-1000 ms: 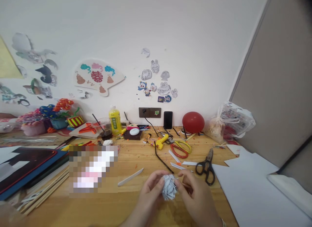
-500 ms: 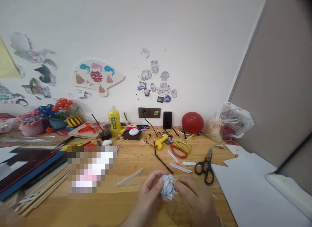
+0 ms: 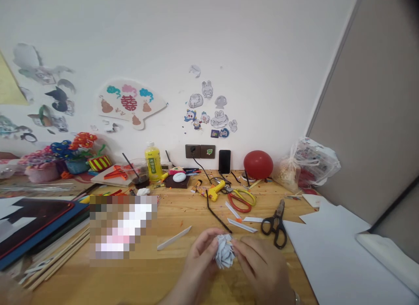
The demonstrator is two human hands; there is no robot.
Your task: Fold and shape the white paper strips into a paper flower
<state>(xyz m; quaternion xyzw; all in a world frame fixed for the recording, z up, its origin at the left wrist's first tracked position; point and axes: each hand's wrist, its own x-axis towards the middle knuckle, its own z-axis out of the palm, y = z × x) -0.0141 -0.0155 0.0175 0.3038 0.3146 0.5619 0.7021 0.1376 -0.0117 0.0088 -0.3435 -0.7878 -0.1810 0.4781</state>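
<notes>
A ruffled bluish-white paper piece [image 3: 224,251], built of many folded layers, is held just above the table's front part. My left hand [image 3: 200,259] grips it from the left, thumb on its near side and fingers curled behind. On the right, the thumb and index finger of my right hand [image 3: 262,265] pinch its upper right edge, where a small yellowish bit shows between the fingertips. White paper strips [image 3: 242,225] lie beyond my hands, and one more strip [image 3: 174,238] rests to the left.
Black scissors [image 3: 276,224] and white paper sheets [image 3: 340,252] lie to the right. Farther back are a yellow glue gun [image 3: 217,191], red-and-yellow scissors [image 3: 240,201], a phone [image 3: 224,161], a red balloon [image 3: 258,164] and a yellow bottle [image 3: 152,161]. Wooden sticks [image 3: 59,261] lie at left.
The paper piece and both hands have shifted very slightly left. The grip of both hands looks almost the same.
</notes>
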